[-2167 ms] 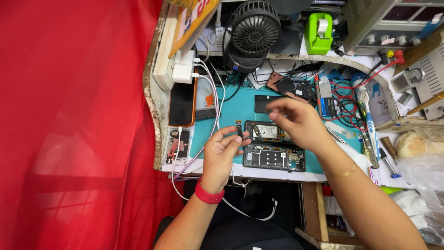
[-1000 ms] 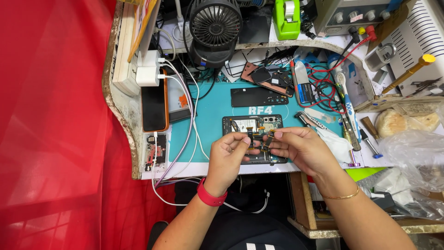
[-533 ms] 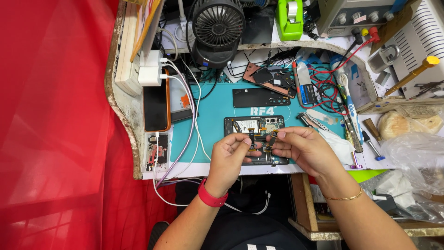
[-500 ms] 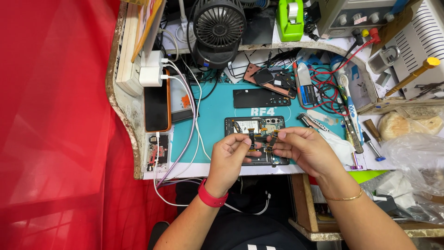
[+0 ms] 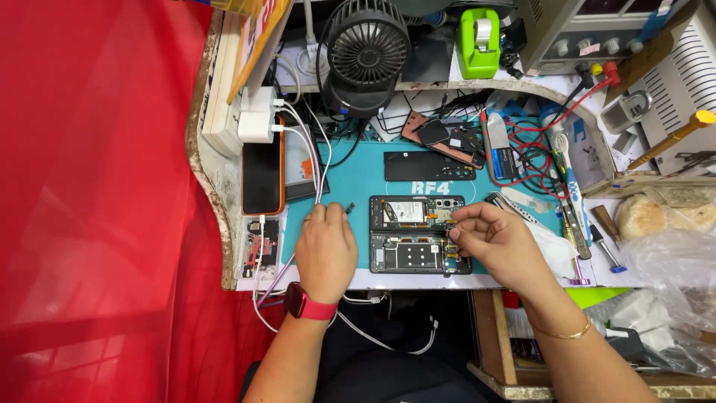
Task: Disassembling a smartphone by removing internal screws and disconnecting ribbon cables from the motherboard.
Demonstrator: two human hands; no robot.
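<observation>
- Teal mat (image 5: 350, 175) carries the opened phone (image 5: 418, 234), back cover off, boards and connectors bare; nothing is refitted, so reassembly looks undone.
- Left hand (image 5: 326, 248) lies left of the phone, fingertips pinching a small dark part (image 5: 348, 208).
- Right hand (image 5: 496, 239) curls over the phone's right edge; its grip is hidden, so I cannot tell what it holds.

Teal mat (image 5: 358, 175) looked matt and rubbery, the opened phone (image 5: 419, 234) showed dark matt boards with metal shielding, fan (image 5: 368, 43) black plastic, tape dispenser (image 5: 478, 42) glossy green plastic, curtain (image 5: 97, 201) red cloth.
</observation>
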